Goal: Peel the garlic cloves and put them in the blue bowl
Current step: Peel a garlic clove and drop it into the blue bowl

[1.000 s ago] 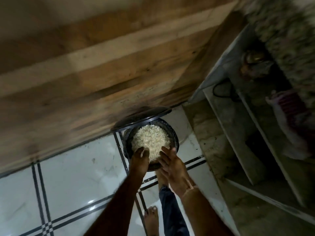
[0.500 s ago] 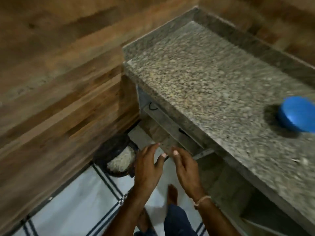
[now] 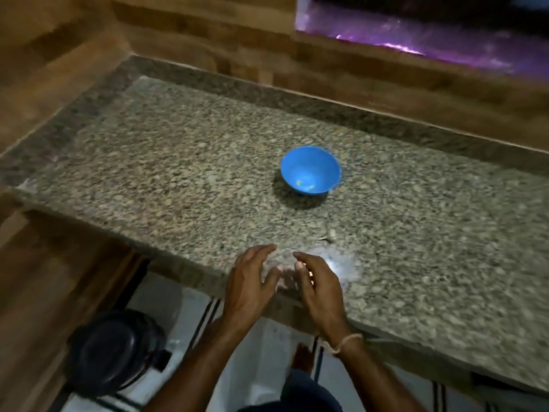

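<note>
There's the round blue bowl (image 3: pixel 310 171), smooth-walled, upright mid-counter on the speckled grey-brown granite countertop (image 3: pixel 166 173), well ahead of both hands & slightly to the R. L hand (image 3: pixel 252 278) hovers at the counter's front edge, fingers spread, holding nothing. R hand (image 3: pixel 319 282) is just beside it, fingers loosely curved, nothing visibly gripped, w/ a dark round container (image 3: pixel 113 349) below on glossy white floor tiles (image 3: pixel 175 316).

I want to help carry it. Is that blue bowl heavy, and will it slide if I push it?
Probably light: the blue bowl looks small, thin-walled and nearly empty, with only tiny specks inside. It would likely slide easily, since the stone counter looks smooth and shiny. It narrows toward its base, so a push at the rim might tip it.
</note>
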{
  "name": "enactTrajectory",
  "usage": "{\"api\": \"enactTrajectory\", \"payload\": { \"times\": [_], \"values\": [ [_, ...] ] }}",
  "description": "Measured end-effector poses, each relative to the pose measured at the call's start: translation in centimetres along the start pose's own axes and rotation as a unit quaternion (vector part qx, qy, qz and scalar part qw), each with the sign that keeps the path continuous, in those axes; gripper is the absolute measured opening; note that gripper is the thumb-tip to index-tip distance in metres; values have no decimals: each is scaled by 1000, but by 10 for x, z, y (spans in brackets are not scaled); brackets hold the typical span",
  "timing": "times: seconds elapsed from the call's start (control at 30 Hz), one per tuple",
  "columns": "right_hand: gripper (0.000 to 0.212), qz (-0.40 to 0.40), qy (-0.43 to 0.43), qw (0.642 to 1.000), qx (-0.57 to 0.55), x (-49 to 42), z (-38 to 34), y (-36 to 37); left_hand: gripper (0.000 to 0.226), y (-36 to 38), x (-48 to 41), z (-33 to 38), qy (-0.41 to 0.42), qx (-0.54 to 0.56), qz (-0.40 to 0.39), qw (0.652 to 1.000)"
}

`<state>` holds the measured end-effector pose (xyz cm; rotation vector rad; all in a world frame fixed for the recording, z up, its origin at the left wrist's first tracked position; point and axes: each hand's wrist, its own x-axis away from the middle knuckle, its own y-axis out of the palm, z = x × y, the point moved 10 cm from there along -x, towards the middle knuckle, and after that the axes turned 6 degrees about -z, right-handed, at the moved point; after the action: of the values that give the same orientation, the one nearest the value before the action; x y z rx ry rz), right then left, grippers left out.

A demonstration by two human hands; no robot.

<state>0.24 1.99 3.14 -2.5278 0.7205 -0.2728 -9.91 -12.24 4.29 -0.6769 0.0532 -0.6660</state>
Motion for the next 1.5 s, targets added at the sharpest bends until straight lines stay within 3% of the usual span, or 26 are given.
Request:
{"api": "enactTrajectory", "payload": {
  "times": [0.2,0.43,0.57,0.73,0.9,1.03,1.23,1.37,1.5],
  "values": [
    [31,21,3,998,60,-38,60,-66,17,56,-57,40,15,-45,-22,999],
    [31,53,47,987,144,-70,113,-100,22,128,-79,59,104,-83,-106,985],
    [32,37,38,984,170,-86,110,-91,5,138,-85,51,102,-112,-104,983],
    [37,22,47,981,185,-94,94,-79,23,132,-93,48,66,-119,-104,985],
    [38,33,61,980,187,-102,90,-77,18,81,-114,68,60,-16,-18,998],
    [34,53,67,981,174,-106,92,-77,8,27,-166,102,106,-70,86,988],
    [18,102,86,984,122,-104,96,-85,20,22,-224,98,102,-176,79,976],
    [12,129,113,983,65,-95,111,-93,22,25,-188,112,177,-172,117,962],
    [25,140,115,983,14,-92,115,-97,30,101,-137,103,221,-151,-66,961]
  ]
}}
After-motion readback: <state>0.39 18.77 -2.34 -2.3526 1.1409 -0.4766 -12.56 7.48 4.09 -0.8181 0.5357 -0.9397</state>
